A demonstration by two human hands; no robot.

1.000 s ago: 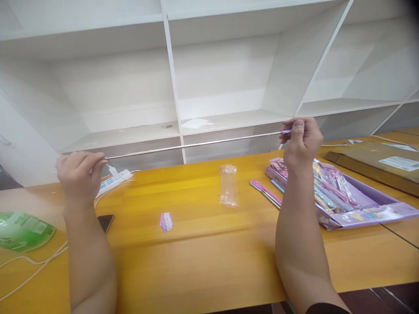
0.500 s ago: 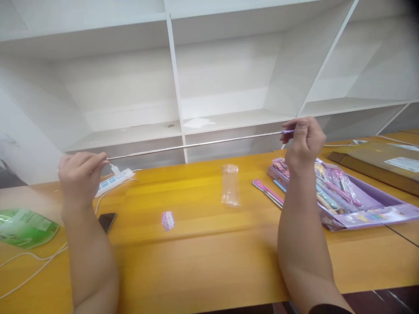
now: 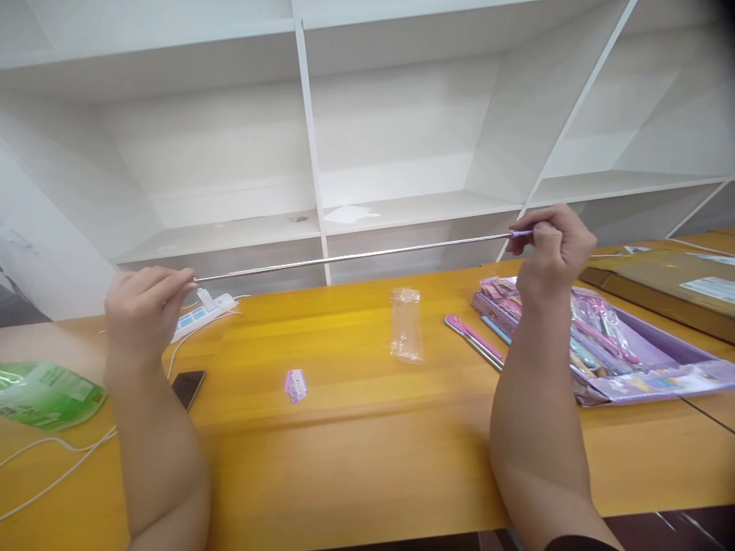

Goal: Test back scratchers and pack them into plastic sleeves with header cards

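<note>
A thin, shiny telescopic metal rod point(image 3: 350, 257) is held up level above the table, stretched between my two hands. My left hand point(image 3: 146, 310) pinches its left end; that tip is hidden in the fingers. At the other end, my right hand point(image 3: 556, 245) is closed round the purple end piece point(image 3: 521, 233), only part of which shows. Below the rod lie a clear plastic sleeve point(image 3: 406, 325) and a small purple-and-white card or label point(image 3: 296, 386). Near my right forearm are slim rods with pink and grey ends point(image 3: 466, 334).
A purple display box point(image 3: 654, 344) with several wrapped items stands at right, with a brown carton point(image 3: 660, 287) behind. On the left are a power strip point(image 3: 204, 315), phone point(image 3: 188, 389), white cables point(image 3: 63, 451) and a green package point(image 3: 49, 396). White shelving point(image 3: 402, 130) rises behind the table.
My right hand has moved to the right, away from my left hand, and the rod between them is longer. My left hand has shifted only slightly.
</note>
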